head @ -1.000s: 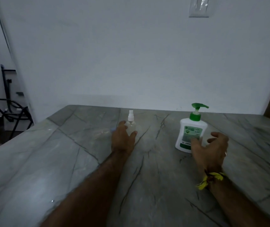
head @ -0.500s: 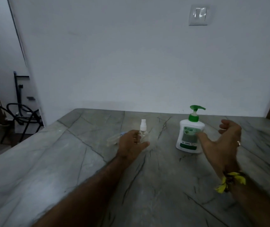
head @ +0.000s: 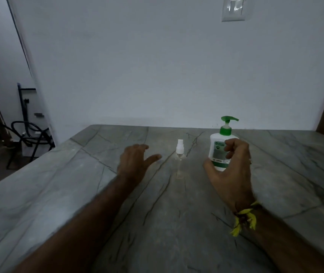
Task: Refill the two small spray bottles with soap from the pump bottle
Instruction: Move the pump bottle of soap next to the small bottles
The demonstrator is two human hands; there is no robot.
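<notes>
The table point(head: 78, 194) is seen to be grey-green stone, crossed by dark, thin veins and paler seams. The pump bottle point(head: 217, 148) is shown with a white body, a bright green pump head and collar, and a label printed in green and grey. The small spray bottle point(head: 180, 156) is clear, almost colourless, and is topped by a white nozzle. A yellow thread band point(head: 244, 215) with darker knots is worn at the right wrist. The wall point(head: 157, 66) is painted a plain pale blue-grey, and a white switch plate point(head: 234, 8) is set in it.
</notes>
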